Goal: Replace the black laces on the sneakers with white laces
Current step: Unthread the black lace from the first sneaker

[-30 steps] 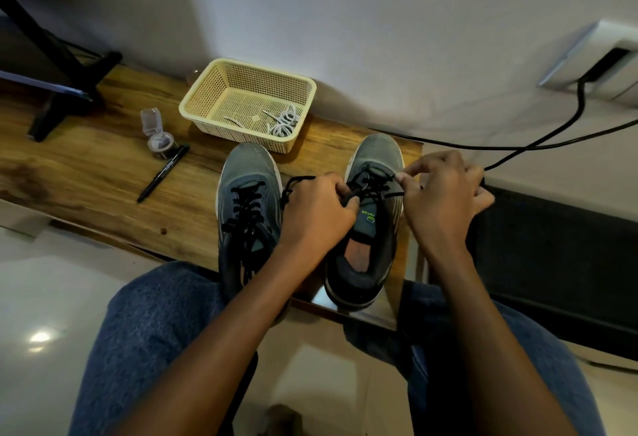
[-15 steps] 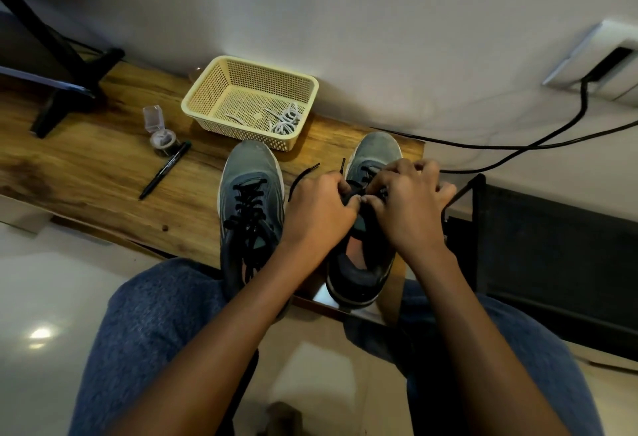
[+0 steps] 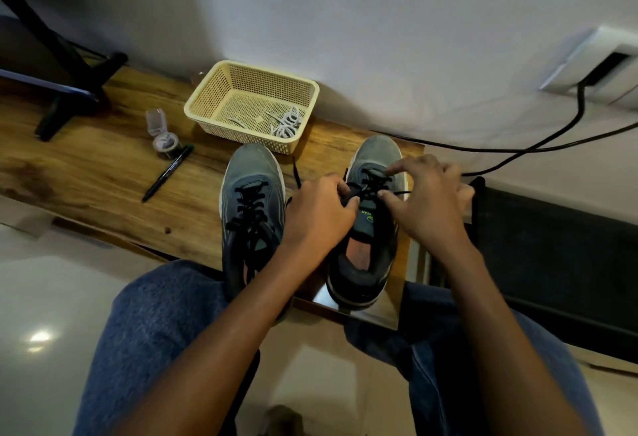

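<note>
Two grey sneakers stand toes away from me on the wooden table (image 3: 103, 180). The left sneaker (image 3: 252, 208) is fully laced in black. On the right sneaker (image 3: 373, 228) the black lace (image 3: 371, 182) is partly loosened, and one free end (image 3: 296, 171) lies between the shoes. My left hand (image 3: 319, 211) grips the lace at the shoe's left side. My right hand (image 3: 423, 201) pinches a strand of the same lace over the right eyelets. White laces (image 3: 286, 125) lie coiled in a cream basket (image 3: 214, 90) behind the shoes.
A black pen (image 3: 167, 173) and a small clear container (image 3: 162, 132) lie left of the basket. A black stand (image 3: 69, 66) occupies the far left. Black cables (image 3: 538, 145) run along the wall to a socket (image 3: 600, 66). My knees in blue jeans sit below the table edge.
My right hand came in close beside the left over the right sneaker, then moved back out to the right, drawing a lace strand with it. The left hand stayed put.
</note>
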`<state>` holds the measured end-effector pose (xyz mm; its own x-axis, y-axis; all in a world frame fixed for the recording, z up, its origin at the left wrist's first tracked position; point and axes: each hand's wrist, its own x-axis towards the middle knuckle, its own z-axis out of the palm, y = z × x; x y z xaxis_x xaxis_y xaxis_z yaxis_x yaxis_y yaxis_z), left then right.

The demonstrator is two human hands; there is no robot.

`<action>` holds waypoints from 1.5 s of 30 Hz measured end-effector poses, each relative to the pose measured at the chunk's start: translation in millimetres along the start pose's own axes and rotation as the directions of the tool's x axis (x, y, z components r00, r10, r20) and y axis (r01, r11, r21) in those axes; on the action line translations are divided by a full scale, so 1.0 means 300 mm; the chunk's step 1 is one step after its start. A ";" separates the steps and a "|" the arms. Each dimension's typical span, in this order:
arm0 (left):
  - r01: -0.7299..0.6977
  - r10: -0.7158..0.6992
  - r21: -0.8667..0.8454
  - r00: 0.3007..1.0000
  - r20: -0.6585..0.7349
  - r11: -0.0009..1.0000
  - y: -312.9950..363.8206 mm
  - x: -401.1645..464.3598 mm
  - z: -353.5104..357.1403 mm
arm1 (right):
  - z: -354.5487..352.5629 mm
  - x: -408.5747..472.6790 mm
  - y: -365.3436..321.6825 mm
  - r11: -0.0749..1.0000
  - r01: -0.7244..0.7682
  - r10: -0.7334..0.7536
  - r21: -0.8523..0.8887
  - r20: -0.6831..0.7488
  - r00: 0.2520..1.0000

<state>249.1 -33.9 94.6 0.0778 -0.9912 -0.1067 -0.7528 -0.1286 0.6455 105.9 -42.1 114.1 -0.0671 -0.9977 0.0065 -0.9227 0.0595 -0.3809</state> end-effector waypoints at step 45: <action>-0.052 0.053 0.025 0.999 -0.011 0.998 0.003 -0.012 -0.006 | 0.049 -0.002 -0.023 0.995 0.062 -0.059 -0.078 0.043 0.997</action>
<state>249.2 -30.6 96.8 0.0454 -0.9969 -0.0641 -0.7717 -0.0757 0.6315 118.0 -42.4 103.3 0.0037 -0.9999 -0.0112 -0.9518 -0.0001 -0.3067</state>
